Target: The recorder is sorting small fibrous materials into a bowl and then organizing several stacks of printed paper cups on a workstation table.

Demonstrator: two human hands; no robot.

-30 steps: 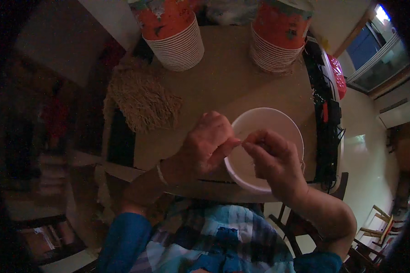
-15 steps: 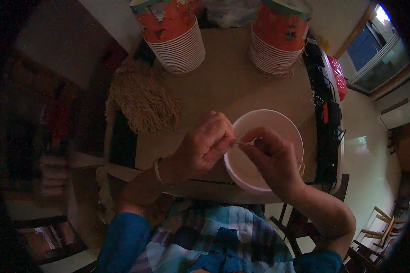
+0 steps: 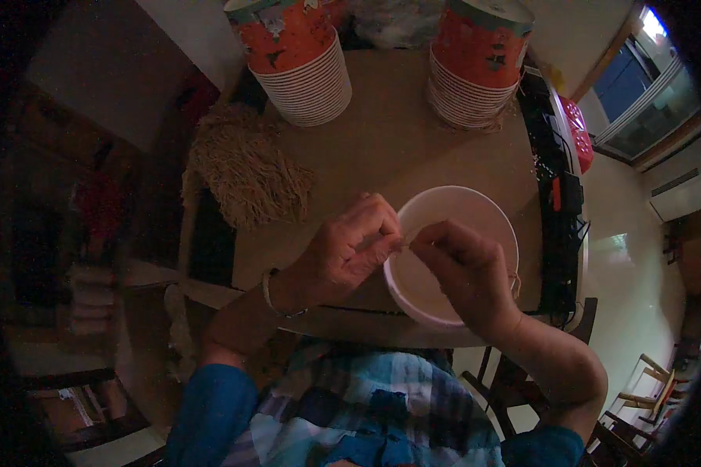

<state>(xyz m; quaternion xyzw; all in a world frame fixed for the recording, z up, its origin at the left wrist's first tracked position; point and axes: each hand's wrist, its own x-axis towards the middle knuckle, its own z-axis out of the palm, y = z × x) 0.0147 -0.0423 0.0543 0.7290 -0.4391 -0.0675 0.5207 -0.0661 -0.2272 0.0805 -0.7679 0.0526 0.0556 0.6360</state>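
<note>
My left hand (image 3: 354, 245) and my right hand (image 3: 469, 268) meet fingertip to fingertip over the left side of a white bucket (image 3: 487, 208). Both pinch a thin, pale strand (image 3: 406, 242), its short bit barely showing between the fingertips; its kind is too small to make out. The bucket stands upright at the table's near edge, and my right hand covers part of its opening. To the left of my hands lies a heap of tan, stringy strands (image 3: 249, 175).
Two stacks of nested paper tubs, the left stack (image 3: 304, 86) and the right stack (image 3: 475, 82), stand upside down at the back of the brown tabletop (image 3: 382, 140). A dark strip with cables and a black box (image 3: 571, 193) runs along the right edge, beside a pink-red basket (image 3: 576, 136).
My hands have stayed almost in place, both still pinching. The fingertips have shifted slightly, and less of the strand shows between them.
</note>
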